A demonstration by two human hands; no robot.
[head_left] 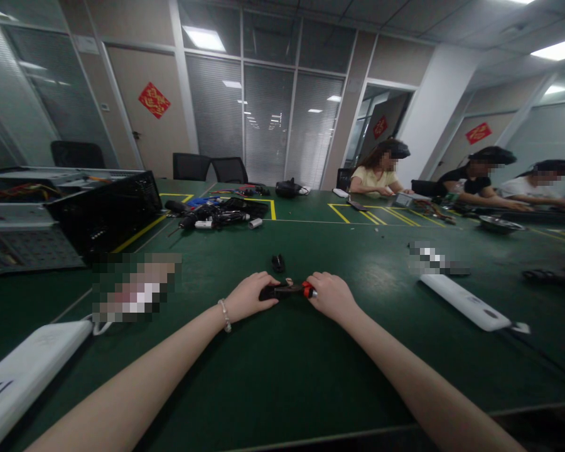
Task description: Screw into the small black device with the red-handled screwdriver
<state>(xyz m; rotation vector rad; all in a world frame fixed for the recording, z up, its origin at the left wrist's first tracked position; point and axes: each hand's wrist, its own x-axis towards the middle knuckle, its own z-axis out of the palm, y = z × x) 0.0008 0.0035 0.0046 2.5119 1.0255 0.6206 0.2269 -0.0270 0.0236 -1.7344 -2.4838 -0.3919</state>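
Observation:
My left hand (252,298), with a beaded bracelet at the wrist, is closed around a small black part (269,293) low over the table. My right hand (332,296) is wrapped round the red and black handle of a hand tool (307,290). The tool's dark metal end reaches left to the black part; whether it is a screwdriver or pliers I cannot tell. A small tan bit (289,282) shows just above the metal. Beyond my hands lies another small black piece (277,263) on the green table (306,376).
An opened computer case (113,213) stands at the left. Behind my hands is a heap of black tools and cables (226,213). White power banks (464,303) lie on both sides, the right one with a cable. Several people (381,169) sit at the far right.

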